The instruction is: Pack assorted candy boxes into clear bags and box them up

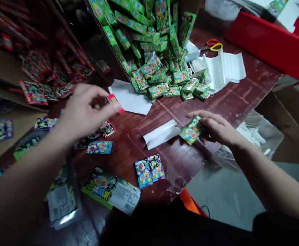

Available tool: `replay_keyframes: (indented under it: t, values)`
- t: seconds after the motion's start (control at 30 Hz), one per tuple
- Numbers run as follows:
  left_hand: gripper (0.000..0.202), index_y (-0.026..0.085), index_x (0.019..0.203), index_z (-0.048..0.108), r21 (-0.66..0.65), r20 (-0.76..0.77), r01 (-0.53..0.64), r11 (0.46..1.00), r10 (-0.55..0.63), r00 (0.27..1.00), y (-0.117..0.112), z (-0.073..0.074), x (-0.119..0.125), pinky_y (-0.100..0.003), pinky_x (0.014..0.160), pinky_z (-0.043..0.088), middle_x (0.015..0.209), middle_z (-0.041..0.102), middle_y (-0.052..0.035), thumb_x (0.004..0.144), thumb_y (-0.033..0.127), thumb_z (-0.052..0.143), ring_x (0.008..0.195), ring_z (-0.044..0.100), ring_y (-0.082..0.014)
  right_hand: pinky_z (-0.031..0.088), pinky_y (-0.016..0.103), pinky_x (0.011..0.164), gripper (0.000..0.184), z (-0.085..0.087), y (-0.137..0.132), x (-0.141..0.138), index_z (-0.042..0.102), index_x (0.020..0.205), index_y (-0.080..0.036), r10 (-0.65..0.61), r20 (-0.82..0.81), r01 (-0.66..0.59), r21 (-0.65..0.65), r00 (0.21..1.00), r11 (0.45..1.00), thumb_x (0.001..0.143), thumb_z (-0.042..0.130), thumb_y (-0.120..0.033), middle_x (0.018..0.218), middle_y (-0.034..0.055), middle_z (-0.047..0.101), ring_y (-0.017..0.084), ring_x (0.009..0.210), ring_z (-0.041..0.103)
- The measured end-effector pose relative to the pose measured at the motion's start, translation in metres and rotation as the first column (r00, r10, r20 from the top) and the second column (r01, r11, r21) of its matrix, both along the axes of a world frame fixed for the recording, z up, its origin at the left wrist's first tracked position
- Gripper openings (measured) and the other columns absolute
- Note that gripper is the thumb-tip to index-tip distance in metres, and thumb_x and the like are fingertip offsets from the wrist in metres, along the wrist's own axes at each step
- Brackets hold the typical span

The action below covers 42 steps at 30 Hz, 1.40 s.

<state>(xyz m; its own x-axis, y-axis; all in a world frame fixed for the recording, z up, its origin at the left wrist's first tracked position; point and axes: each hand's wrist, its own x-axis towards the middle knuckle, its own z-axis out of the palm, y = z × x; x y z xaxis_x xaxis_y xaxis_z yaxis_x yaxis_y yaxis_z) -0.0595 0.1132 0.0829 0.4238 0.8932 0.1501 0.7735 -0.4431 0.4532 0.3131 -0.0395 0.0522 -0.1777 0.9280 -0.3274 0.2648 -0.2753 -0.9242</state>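
Head view shows the left hand above the counter, its grip pinching a red packet at one end between thumb and finger, though blur hides the exact contact. The right hand, over the counter near its edge, has its grip closed around a green packet; whether more lie under the fingers I cannot tell. Handling both well would call for light pressure on the edges, so that the thin card does not crease, with the printed faces kept turned the same way. A blue packet and a purple packet lie side by side nearer the body, well apart from both hands. Between the hands, a folded white strip takes up the counter and could catch a packet's corner. A spilled green pile and a flat white sheet crowd the far side, with scissors beyond. Nearer, a green display box leaves little space, and the left forearm covers part of what lies beneath.
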Motion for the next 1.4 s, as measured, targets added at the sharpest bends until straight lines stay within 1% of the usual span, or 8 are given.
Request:
replay_keyframes:
  t: [0.1, 0.2, 0.37, 0.53, 0.77, 1.0, 1.13, 1.4]
  values:
    - [0.039, 0.021, 0.085, 0.059, -0.340, 0.150, 0.107, 0.934, -0.058, 0.987, -0.089, -0.007, 0.037, -0.025, 0.052, 0.038, 0.067, 0.056, 0.0028, 0.091, 0.060, 0.059, 0.057, 0.049, -0.0123, 0.046, 0.023, 0.047, 0.048, -0.027, -0.036, 0.016, 0.054, 0.138, -0.020, 0.107, 0.090, -0.104, -0.042, 0.990, 0.994, 0.103, 0.042, -0.050, 0.068, -0.0017, 0.064, 0.012, 0.051, 0.057]
    - [0.026, 0.023, 0.103, 0.060, -0.215, 0.099, 0.191, 0.958, -0.173, 0.980, -0.155, -0.033, 0.079, -0.028, 0.058, 0.046, 0.089, 0.068, -0.0017, 0.097, 0.048, 0.057, 0.073, 0.064, -0.0167, 0.057, 0.035, 0.079, 0.050, -0.043, -0.043, 0.015, 0.055, 0.141, -0.023, 0.256, 0.411, -0.311, 0.072, 0.875, 0.948, 0.101, 0.045, -0.052, 0.112, 0.0093, 0.072, 0.021, 0.089, 0.069]
    - [0.051, 0.028, 0.151, 0.037, -0.036, -0.297, 0.180, 0.983, -0.182, 0.937, -0.211, -0.062, 0.136, -0.035, 0.058, 0.051, 0.151, 0.050, -0.0124, 0.101, 0.029, 0.047, 0.074, 0.072, -0.0203, 0.053, 0.051, 0.095, 0.082, -0.051, -0.056, 0.008, 0.039, 0.153, -0.019, 0.078, 0.832, -0.461, 0.224, 0.549, 0.859, 0.090, 0.057, -0.068, 0.134, 0.0195, 0.060, 0.036, 0.115, 0.059]
    - [0.118, 0.017, 0.159, 0.019, -0.242, -0.193, 0.199, 0.950, -0.248, 0.949, -0.207, -0.057, 0.139, -0.049, 0.082, 0.057, 0.164, 0.023, -0.0209, 0.070, 0.070, 0.075, 0.109, 0.067, -0.0403, 0.048, 0.055, 0.099, 0.099, -0.061, -0.077, 0.010, 0.021, 0.160, -0.016, 0.156, 0.795, -0.580, 0.277, 0.586, 0.766, 0.084, 0.068, -0.060, 0.140, 0.0203, 0.054, 0.037, 0.120, 0.052]
    - [0.078, 0.026, 0.151, 0.036, -0.218, -0.162, 0.719, 0.660, -0.751, 0.640, -0.168, -0.058, 0.125, -0.046, 0.113, 0.032, 0.154, 0.047, -0.0071, 0.080, 0.020, 0.067, 0.141, 0.039, -0.0301, 0.046, 0.053, 0.101, 0.093, -0.072, -0.082, 0.024, 0.022, 0.158, -0.018, 0.139, 0.694, -0.530, 0.389, 0.707, 0.753, 0.084, 0.071, -0.047, 0.136, 0.0175, 0.055, 0.033, 0.116, 0.054]
    - [0.076, 0.020, 0.134, 0.054, -0.157, -0.286, 0.464, 0.872, -0.490, 0.824, -0.176, -0.076, 0.135, -0.047, 0.098, 0.040, 0.125, 0.060, -0.0129, 0.073, 0.056, 0.082, 0.119, 0.051, -0.0350, 0.042, 0.052, 0.112, 0.036, -0.072, -0.095, 0.019, 0.054, 0.113, -0.024, 0.096, 0.307, -0.255, 0.531, 0.947, 0.808, 0.084, 0.071, -0.034, 0.139, 0.0144, 0.047, 0.030, 0.135, 0.048]
    - [0.093, 0.021, 0.143, 0.046, -0.147, -0.259, 0.426, 0.893, -0.451, 0.854, -0.186, -0.074, 0.127, -0.049, 0.102, 0.039, 0.134, 0.057, -0.0142, 0.070, 0.063, 0.082, 0.123, 0.050, -0.0357, 0.012, 0.069, 0.122, 0.034, -0.081, -0.094, 0.018, 0.050, 0.100, -0.023, 0.219, 0.490, -0.460, 0.449, 0.844, 0.766, 0.087, 0.071, -0.046, 0.152, 0.0140, 0.047, 0.035, 0.150, 0.032]
    - [0.111, 0.045, 0.159, 0.019, -0.269, -0.376, 0.406, 0.874, -0.483, 0.791, -0.185, -0.032, -0.043, -0.060, 0.114, 0.031, 0.162, 0.037, -0.0056, 0.069, 0.053, 0.083, 0.144, 0.039, -0.0409, 0.012, 0.065, 0.124, 0.112, -0.077, -0.088, 0.001, 0.021, 0.159, -0.019, 0.188, 0.702, -0.620, 0.432, 0.687, 0.655, 0.076, 0.064, -0.080, 0.167, 0.0200, 0.023, 0.037, 0.156, 0.015]
